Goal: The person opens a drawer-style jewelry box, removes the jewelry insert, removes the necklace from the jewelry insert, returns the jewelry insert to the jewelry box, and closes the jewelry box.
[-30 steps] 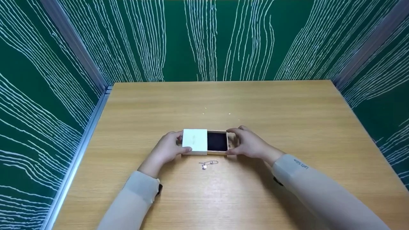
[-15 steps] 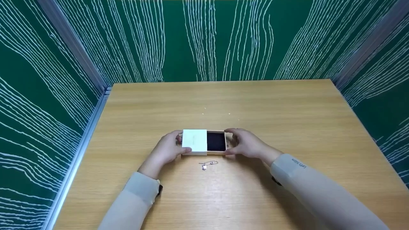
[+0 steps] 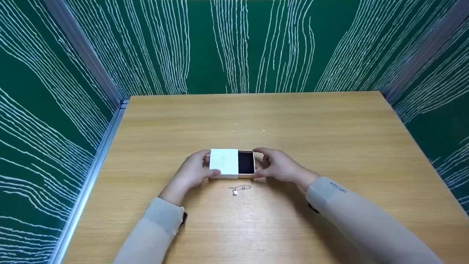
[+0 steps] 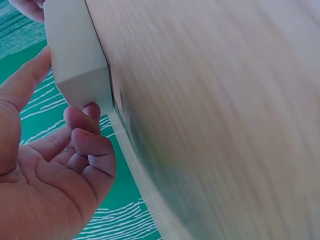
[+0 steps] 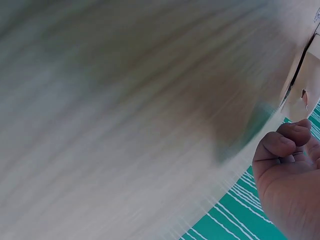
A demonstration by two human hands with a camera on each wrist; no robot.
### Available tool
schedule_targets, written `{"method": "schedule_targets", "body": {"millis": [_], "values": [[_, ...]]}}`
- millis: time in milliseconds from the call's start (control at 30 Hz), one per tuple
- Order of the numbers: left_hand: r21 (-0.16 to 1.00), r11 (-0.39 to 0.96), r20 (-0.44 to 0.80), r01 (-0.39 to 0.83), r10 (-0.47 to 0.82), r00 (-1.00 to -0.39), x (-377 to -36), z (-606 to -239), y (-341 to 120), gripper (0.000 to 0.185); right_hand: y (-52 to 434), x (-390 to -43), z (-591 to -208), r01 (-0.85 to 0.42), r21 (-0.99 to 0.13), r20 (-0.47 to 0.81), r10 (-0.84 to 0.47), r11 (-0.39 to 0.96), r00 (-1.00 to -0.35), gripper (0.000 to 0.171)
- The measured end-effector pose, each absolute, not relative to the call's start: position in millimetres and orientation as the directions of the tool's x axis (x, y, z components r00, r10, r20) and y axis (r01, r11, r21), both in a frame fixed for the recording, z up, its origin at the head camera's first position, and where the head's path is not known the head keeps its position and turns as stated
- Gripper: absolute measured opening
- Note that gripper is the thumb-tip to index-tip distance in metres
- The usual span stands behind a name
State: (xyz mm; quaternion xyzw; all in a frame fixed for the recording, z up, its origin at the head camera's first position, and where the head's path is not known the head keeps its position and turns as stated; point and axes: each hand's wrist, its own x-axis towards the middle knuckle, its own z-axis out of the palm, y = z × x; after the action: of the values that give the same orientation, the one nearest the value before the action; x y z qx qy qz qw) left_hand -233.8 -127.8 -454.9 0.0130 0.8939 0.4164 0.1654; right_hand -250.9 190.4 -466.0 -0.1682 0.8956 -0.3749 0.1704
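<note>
Both hands are on the small box at the middle of the desk [image 3: 329,124]. The left hand [image 3: 190,172] grips the white sleeve [image 3: 224,163] from its nine o'clock end, thumb along the near edge and fingers curled round the far side; the left wrist view shows those fingers wrapped at the sleeve's corner. The right hand [image 3: 278,165] holds the tan inner tray [image 3: 246,163] at its three o'clock end, thumb at the near corner and index finger over the far edge. The tray sticks out of the sleeve towards three o'clock, its dark lining showing. Just beside the box, at its six o'clock, a small silver necklace [image 3: 238,189] lies on the wood, clear of both hands. The right wrist view is blurred, showing curled fingers near the tray's cardboard edge.
</note>
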Motion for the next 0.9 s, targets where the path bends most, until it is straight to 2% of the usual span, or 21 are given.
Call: {"method": "schedule_targets", "body": {"millis": [367,900], "values": [[0.748,0.658,-0.267,-0.087,0.178,-0.947,-233.8,-453.3,-129.0,0.081,184.3,-253.4,-469.7,-0.190,-0.733,-0.165,-0.442,0.654,-0.882,0.100],[0.724,0.681,-0.290,-0.105,0.164,-0.943,-234.1,-453.6,-128.9,0.089,178.6,-253.0,-470.5,-0.173,-0.738,-0.180,-0.438,0.652,-0.881,0.098]]}}
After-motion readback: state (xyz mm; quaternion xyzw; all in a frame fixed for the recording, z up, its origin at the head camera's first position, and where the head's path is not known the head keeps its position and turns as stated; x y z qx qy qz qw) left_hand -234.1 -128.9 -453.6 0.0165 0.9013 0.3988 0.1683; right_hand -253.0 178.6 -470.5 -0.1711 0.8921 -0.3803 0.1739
